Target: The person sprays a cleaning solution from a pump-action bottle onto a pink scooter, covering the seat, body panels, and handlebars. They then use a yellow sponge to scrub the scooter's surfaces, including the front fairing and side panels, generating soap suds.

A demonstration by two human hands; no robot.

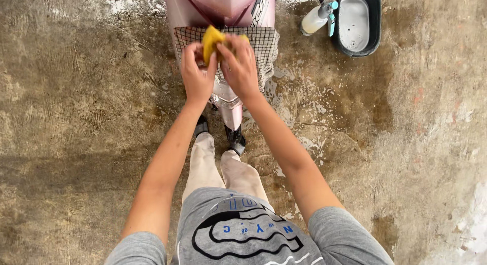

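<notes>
- A yellow sponge (pixel 212 40) was pinched between the fingers of the left hand (pixel 197 74) and right hand (pixel 239 67), above the checked cloth (pixel 264 49) draped on the pink scooter (pixel 223 6).
- A slip was judged possible: wet sponge, soapy floor (pixel 314 107).

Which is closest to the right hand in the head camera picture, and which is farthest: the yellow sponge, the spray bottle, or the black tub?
1. Yellow sponge, held in the right hand.
2. Spray bottle, up right.
3. Black tub, just beyond the bottle.
</notes>
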